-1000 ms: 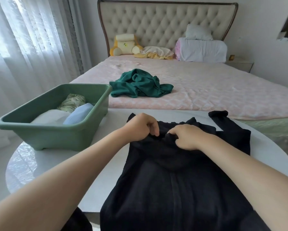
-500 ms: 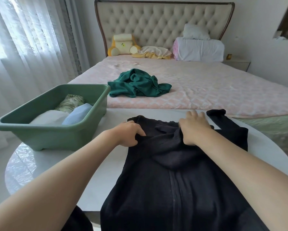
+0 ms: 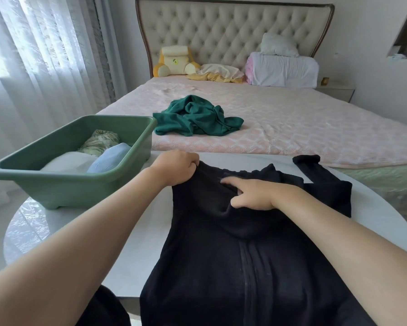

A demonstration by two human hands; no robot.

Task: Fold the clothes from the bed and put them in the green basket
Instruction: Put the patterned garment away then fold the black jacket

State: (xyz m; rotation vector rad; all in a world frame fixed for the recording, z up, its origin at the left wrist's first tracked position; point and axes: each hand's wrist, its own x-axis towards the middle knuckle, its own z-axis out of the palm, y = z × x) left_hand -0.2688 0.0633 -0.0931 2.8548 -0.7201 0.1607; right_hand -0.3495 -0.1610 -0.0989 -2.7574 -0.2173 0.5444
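2 arms show, each bare along its whole visible length, from the picture's lower corners up to the wrist. The left forearm (image 3: 92, 243) and the right forearm (image 3: 339, 243) look smooth and rounded. The wide lens draws them broad close to the camera and narrow at the wrists. The left hand (image 3: 176, 169) shows its back and a row of knuckles. The right hand (image 3: 254, 196) shows its back, its thumb and 1 of its fingers (image 3: 230, 181) in full; the others are partly hidden. A dark cloth (image 3: 103, 307) at the lower edge, under the left forearm, may be worn clothing, but that cannot be told.
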